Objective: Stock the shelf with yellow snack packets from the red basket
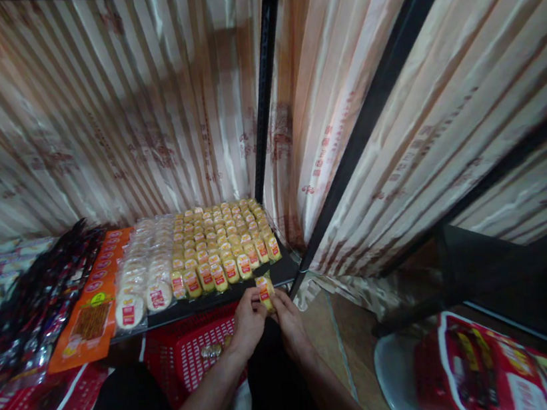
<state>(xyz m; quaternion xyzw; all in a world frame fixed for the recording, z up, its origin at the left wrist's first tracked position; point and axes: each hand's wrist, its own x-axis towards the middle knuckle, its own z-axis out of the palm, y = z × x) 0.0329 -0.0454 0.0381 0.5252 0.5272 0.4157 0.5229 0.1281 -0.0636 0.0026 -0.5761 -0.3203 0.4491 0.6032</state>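
Between my two hands is a small wrapped snack cake (265, 292), yellow with a red label, held upright just off the shelf's front edge. My left hand (249, 321) pinches it from the left side, fingers closed. From the right, the fingers of my right hand (287, 317) close on the same cake. Behind it, rows of matching yellow wrapped cakes (231, 269) stand packed on the black shelf (191, 306). To their left lie rows of round white wrapped cakes (129, 310) in clear film.
An orange snack bag (84, 317) and dark shiny packets (26, 318) lie further left. Below the shelf, a red basket (192, 350) holds a few wrapped pieces. A black post (267, 98) rises at the shelf's corner. Red packages (476, 366) sit at lower right beside a grey stool (397, 377).
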